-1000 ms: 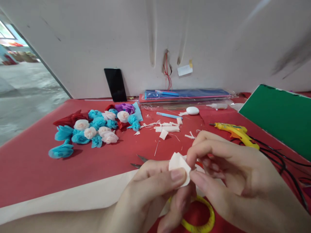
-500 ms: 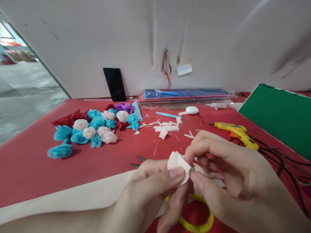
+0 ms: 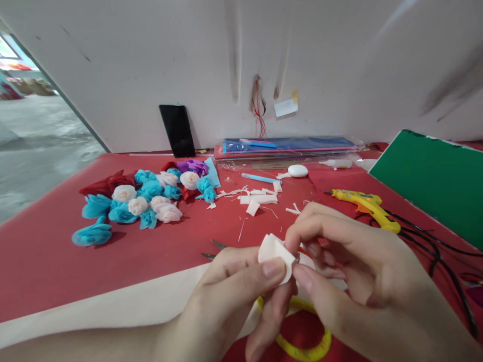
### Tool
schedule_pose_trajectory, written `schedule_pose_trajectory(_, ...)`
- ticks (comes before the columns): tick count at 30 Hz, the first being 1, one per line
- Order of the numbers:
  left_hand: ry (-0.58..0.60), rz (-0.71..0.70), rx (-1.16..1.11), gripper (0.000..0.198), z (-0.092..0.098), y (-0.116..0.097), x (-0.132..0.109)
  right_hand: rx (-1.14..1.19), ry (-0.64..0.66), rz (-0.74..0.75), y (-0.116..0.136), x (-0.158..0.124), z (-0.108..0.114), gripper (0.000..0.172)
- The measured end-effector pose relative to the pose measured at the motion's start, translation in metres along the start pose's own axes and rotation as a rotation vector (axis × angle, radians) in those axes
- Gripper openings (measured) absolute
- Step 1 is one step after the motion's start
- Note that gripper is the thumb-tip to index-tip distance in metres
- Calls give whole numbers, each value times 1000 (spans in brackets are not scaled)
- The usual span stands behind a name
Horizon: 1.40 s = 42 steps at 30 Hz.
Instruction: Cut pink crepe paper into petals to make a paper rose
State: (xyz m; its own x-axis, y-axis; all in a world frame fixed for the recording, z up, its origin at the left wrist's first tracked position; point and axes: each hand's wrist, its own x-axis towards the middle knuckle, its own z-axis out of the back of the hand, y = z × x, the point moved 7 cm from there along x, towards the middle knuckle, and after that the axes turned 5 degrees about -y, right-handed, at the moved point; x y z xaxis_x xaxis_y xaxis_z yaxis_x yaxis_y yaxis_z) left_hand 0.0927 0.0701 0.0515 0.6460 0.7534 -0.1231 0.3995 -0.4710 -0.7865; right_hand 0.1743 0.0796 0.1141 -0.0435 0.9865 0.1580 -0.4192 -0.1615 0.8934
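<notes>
A small folded piece of cream paper is pinched between the thumb and fingers of my left hand. My right hand is closed, its thumb and forefinger at the right edge of the same paper. What lies between those right fingertips is mostly covered. Below the hands a yellow measuring tape lies curled. Metal blade tips poke out by my left knuckles. Beyond them are cream paper scraps and a thin needle-like stick.
Blue, pink, red and purple paper flowers lie at left. A yellow glue gun with black cords and a green board are at right. A phone leans on the wall, near bagged coloured sheets. A cream strip crosses the front.
Almost nothing differs. Both hands and the paper keep the same hold, and the whole view has shifted very slightly left.
</notes>
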Motion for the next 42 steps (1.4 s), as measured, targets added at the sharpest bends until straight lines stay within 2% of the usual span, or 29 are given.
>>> schedule_pose_trajectory(7,-2,-10,31,34,3,2,2,66,-4,46,-8,1,-1,13)
schedule_pose_trajectory(18,-43,-159,250,34,12,-9,-3,93,-11,59,-10,4,-3,8)
schedule_pose_trajectory(23,-39,-227,390,40,9,-15,-3,174,-14,4,-12,5,-4,7)
schedule_pose_trajectory(28,-42,-284,517,39,6,-24,-2,283,31,-117,-20,5,-8,12)
schedule_pose_trajectory(40,-109,-315,654,34,9,-28,-1,266,56,-31,-18,5,-8,5)
schedule_pose_trajectory(42,-121,-327,669,34,9,-29,-1,240,20,11,-17,3,-6,4)
